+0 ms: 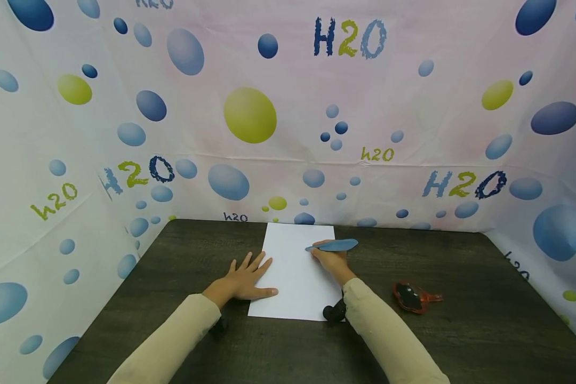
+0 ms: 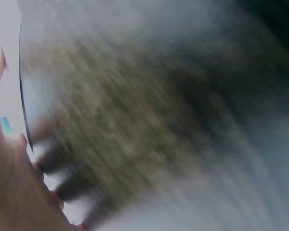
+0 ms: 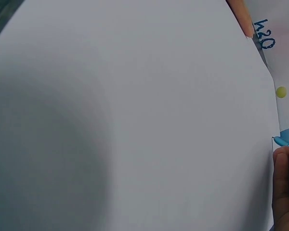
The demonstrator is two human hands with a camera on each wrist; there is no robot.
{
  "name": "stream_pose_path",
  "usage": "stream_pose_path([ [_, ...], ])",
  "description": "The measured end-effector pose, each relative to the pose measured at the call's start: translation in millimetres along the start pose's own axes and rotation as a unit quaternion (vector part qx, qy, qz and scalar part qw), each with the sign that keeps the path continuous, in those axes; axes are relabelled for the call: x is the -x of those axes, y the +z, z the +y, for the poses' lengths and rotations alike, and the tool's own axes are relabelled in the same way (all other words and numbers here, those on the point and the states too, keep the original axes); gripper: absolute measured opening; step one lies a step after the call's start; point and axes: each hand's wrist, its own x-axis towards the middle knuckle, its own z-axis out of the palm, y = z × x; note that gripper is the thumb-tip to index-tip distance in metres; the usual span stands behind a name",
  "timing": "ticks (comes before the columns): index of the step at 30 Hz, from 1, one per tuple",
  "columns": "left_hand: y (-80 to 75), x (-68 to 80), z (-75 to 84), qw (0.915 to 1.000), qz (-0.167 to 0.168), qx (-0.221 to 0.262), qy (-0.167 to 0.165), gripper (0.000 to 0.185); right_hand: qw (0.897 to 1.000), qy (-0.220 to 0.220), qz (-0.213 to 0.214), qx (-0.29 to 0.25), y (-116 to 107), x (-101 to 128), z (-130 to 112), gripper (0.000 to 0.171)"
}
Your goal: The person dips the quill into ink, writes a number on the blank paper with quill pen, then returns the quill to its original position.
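Observation:
A white sheet of paper lies on the dark wooden table. My right hand pinches a blue feather-shaped pen over the upper right part of the sheet, its feather end pointing right. The pen's tip is close to the paper. In the right wrist view the pen's blue tip sticks out past the fingers. My left hand rests spread out at the sheet's left edge, thumb on the paper and fingertips by the edge. The left wrist view catches only part of that hand beside a blurred surface.
A small orange-red rimmed object with a dark oval face and a short handle lies on the table, right of my right forearm. A white sheet backdrop with bubbles and H2O lettering surrounds the table's back and sides.

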Motion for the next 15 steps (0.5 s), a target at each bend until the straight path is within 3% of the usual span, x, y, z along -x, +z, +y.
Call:
stream_pose_path([
  [15, -3.2, 2.8, 1.8, 1.0000, -0.007, 0.004, 0.003, 0.092, 1.000, -0.012, -0.011, -0.011, 4.0, 0.0, 0.3, 0.015],
])
